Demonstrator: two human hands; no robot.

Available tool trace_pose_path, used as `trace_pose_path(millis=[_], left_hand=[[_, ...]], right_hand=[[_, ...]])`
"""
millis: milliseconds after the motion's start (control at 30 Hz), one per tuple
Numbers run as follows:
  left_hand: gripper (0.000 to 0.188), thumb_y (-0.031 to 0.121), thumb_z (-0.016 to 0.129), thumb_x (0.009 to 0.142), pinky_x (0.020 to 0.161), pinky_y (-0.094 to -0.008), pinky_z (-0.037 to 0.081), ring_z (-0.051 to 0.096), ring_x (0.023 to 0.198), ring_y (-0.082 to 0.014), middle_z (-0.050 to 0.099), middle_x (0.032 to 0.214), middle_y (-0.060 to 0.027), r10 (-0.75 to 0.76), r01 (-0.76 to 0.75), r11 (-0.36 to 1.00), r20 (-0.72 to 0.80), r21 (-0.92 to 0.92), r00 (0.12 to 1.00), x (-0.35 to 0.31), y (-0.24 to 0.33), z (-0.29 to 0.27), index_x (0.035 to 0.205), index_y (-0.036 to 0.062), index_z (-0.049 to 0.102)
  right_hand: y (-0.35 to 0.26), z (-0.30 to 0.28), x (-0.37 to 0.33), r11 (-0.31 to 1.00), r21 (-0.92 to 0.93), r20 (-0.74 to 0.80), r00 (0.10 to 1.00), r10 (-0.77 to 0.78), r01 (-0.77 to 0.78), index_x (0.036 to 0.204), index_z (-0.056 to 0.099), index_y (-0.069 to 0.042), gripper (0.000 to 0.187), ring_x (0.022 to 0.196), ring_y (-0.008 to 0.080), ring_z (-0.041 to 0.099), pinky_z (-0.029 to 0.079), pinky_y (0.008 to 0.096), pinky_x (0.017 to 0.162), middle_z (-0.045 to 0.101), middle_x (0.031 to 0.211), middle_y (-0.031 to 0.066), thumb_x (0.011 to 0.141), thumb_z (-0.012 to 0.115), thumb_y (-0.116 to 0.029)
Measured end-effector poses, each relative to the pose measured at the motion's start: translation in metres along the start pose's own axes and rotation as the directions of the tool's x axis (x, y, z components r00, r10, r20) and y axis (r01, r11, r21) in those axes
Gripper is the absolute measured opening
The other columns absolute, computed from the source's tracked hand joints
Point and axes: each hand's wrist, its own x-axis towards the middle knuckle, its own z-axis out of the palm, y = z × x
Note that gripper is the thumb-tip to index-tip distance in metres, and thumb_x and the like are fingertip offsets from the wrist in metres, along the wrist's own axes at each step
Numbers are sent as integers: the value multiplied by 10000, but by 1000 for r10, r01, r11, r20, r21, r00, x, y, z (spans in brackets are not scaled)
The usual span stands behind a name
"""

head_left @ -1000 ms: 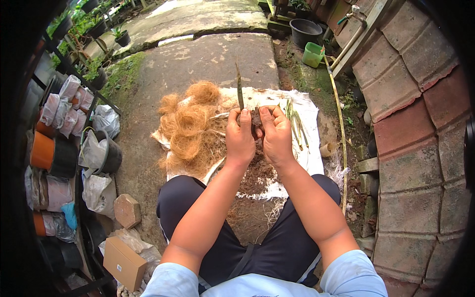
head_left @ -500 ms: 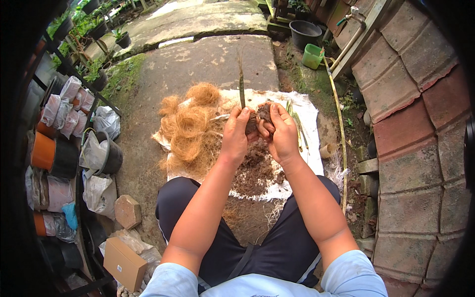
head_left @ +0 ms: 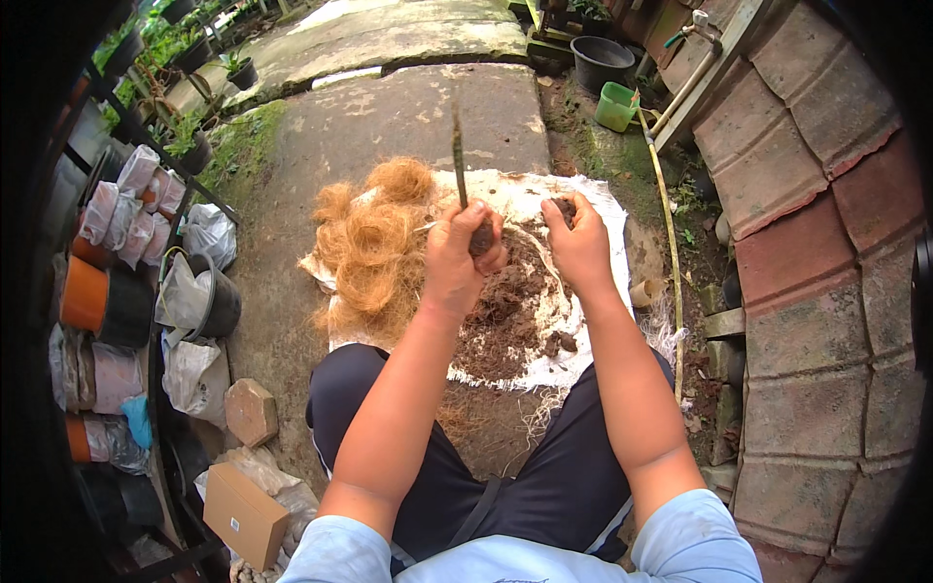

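I'm seeing loose brown soil (head_left: 491,340) on the near part of the white sheet (head_left: 610,238) from over here. Above the sheet's middle, my left hand (head_left: 457,249) is curled around a thin leaf (head_left: 459,155) and a dark clump (head_left: 481,239); the right hand (head_left: 583,248) pinches another clump (head_left: 564,208) over its right half. Tan fibre (head_left: 374,238) covers its left. Past its far right corner: a green container (head_left: 616,109), then a black tub (head_left: 601,68).

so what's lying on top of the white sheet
Brown fibre coils cover its left side, loose dark soil its middle and near part. Whatever the left hand and right hand cover can't be seen.
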Motion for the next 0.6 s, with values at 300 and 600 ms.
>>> trace_pose_path(millis=[300,600], left_hand=[[292,285,540,979,631,-339,461,566,683,-184,648,982,-94,22,-17,995,56,-97,998,-7,16,-6,1202,108,605],[291,278,553,959,542,-283,384,437,620,-111,622,918,-78,-4,46,982,222,-184,975,-4,5,-5,1170,82,596]], right_hand=[[26,-11,-11,726,-687,377,838,395,-34,1476,600,-43,607,1279,380,657,519,436,1072,670,1382,267,1027,663,-447],[-26,16,-32,889,420,382,924,10,-183,1428,572,-16,562,1199,222,665,588,371,958,646,1322,124,1160,409,-482]])
